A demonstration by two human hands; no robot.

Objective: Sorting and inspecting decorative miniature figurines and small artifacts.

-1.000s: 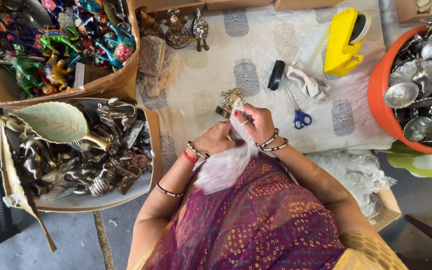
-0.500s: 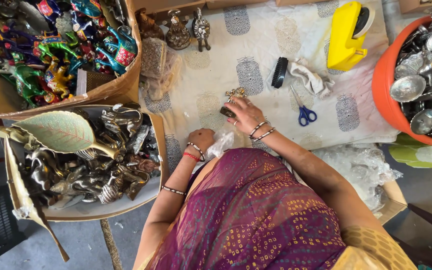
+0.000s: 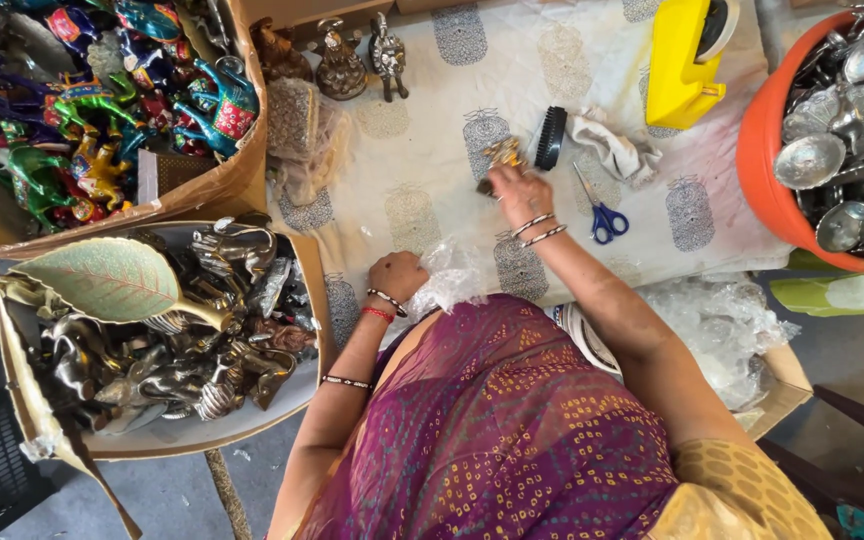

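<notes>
Brass figurine sitting mid-cloth beside black brush; your right hand pinching it, keeping it upright. Your left hand clutching crumpled plastic wrap at near edge, keeping it ready.

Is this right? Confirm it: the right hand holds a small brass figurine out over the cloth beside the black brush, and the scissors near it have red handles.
Not quite. In the head view the scissors have blue handles, not red. The rest stands: the right hand holds the small brass figurine beside the black brush.
</notes>
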